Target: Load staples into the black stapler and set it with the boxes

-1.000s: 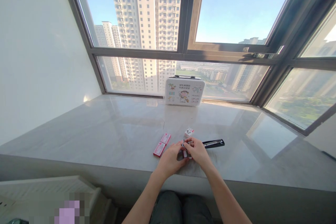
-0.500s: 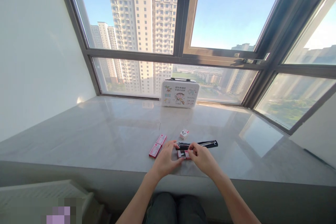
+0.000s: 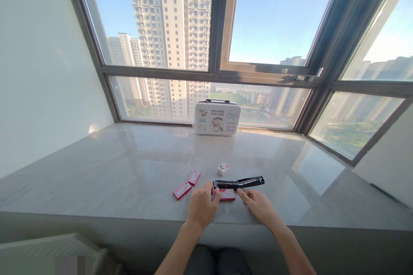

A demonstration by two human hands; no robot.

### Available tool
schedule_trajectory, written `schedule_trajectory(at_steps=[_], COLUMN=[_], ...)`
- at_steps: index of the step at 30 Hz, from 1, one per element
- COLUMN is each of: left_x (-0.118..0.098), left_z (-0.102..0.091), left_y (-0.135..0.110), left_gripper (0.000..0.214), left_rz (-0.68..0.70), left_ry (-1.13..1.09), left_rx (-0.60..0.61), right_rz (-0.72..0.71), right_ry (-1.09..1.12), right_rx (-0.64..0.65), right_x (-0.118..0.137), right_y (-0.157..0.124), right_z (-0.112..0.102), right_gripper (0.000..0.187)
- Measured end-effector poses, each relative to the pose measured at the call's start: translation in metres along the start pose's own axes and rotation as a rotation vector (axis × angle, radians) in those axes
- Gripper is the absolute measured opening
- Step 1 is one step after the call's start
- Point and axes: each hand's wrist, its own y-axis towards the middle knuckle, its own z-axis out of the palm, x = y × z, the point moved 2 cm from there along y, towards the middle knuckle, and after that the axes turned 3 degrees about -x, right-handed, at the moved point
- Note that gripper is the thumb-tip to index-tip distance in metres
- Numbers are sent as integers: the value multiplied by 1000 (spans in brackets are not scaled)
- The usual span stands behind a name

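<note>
A black stapler (image 3: 250,181) lies opened out on the pale stone ledge, its long metal staple channel exposed. My left hand (image 3: 201,206) is closed around its left end, fingertips and thumb at the metal tip. Beneath the stapler's near side lies a pink-and-white staple box (image 3: 227,195), closed and partly covered by my left thumb. My right hand (image 3: 258,206) rests just right of that box, a fingertip stretched to the stapler's middle, touching or very close to it. No object shows in the right hand; its lower fingers are partly hidden.
Two more pink boxes, one nearer (image 3: 182,190) and one farther (image 3: 194,177), lie to the left. A small white box (image 3: 222,168) sits behind the stapler. A white cartoon-printed case (image 3: 217,119) stands against the window. The ledge's front edge (image 3: 145,219) runs below my hands.
My right hand has drawn back to the right from the pink box, which was open and now looks closed. My left hand has closed onto the stapler's left end. The nearer left box has turned.
</note>
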Motion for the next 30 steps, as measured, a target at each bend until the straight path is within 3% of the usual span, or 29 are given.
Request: schedule_trajectory(at_steps=[3, 6, 8, 12, 18, 25, 28, 30], left_x=[-3, -1, 3, 8, 9, 6, 3, 1], left_z=[-2, -1, 1, 4, 6, 6, 2, 1], left_y=[-3, -4, -4, -4, -5, -1, -4, -7], left_gripper=[19, 18, 20, 23, 31, 42, 42, 36], left_rz=[65, -2, -89, -141, -73, -40, -54, -20], left_ry=[-75, -45, 16, 147, 217, 181, 114, 33], left_rx=[9, 7, -14, -34, 40, 64, 46, 43], right_rz=[220, 273, 171, -73, -165, -193, -148, -15], right_ry=[255, 386, 314, 54, -161, -203, -39, 149], right_rx=[74, 176, 166, 10, -20, -18, 27, 122], right_x=[-45, -59, -48, -6, 28, 39, 27, 6], right_y=[-3, -6, -4, -1, -2, -3, -2, -3], right_z=[-21, -27, -22, -5, 11, 19, 13, 4], right_gripper=[56, 57, 55, 52, 41, 38, 38, 40])
